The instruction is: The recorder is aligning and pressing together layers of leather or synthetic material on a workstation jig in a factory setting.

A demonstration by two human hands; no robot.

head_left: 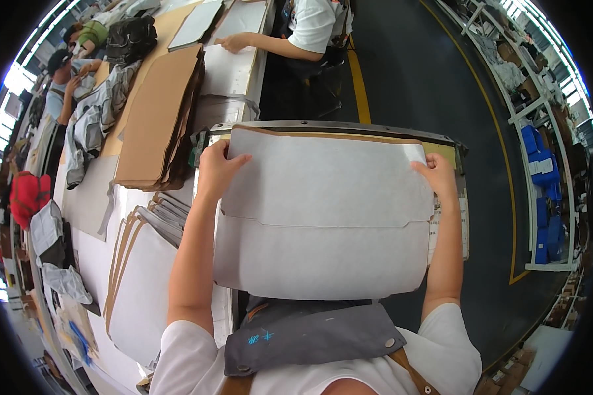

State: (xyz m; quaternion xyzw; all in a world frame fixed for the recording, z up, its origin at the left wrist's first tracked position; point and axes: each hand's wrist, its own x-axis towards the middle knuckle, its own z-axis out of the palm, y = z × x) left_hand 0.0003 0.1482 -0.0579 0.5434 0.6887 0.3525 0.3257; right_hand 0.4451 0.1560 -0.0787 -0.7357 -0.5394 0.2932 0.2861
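Note:
A wide, pale grey panel (323, 178) with a brown far edge is stretched out in front of me. It looks like leather or a stiff sheet, though the material is not certain. A seam or overlap line with small notches at its ends crosses it from side to side. Its far left corner is pinched by my left hand (219, 172), thumb on top. At the far right corner my right hand (438, 179) grips the edge, which curls up a little under the thumb. The fingers beneath the panel are hidden on both sides.
Left of me, a long table (92, 210) carries a stack of brown panels (158, 118) and several grey, brown-edged panels (145, 283). Under my panel sits a metal-edged work surface (303, 125). A co-worker's hand (234, 42) rests on sheets ahead. Blue bins (543, 168) fill a right-hand rack.

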